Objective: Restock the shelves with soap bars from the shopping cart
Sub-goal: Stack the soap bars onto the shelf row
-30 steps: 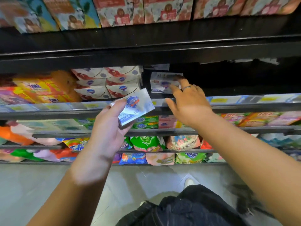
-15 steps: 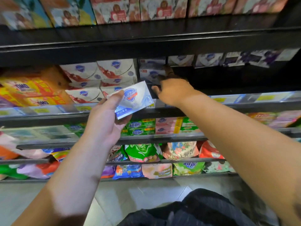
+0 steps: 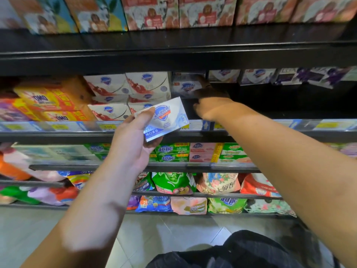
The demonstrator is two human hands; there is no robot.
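Your left hand (image 3: 133, 140) grips one white soap bar (image 3: 166, 118), thumb across its face, held ready just before the front edge of the shelf (image 3: 280, 136). Your right hand (image 3: 210, 106) reaches inside against a shelved soap box (image 3: 186, 87), likely squaring it; its grasp cannot be told.

Our left hand (image 3: 133, 140) holds a white-and-blue Safeguard soap box (image 3: 166, 118) tilted in front of the shelf edge (image 3: 58, 135), thumb over its left end. Our right hand (image 3: 211, 106) reaches into the same shelf, its fingers in shadow against the right side of a shelved soap box (image 3: 185, 87) (whether they grip it we cannot tell). Left of that box stand stacked white soap boxes with red print (image 3: 123, 89), then orange OMO packs (image 3: 48, 101). One shelf down we see green soap packs (image 3: 172, 152), with detergent bags (image 3: 173, 182) lower.
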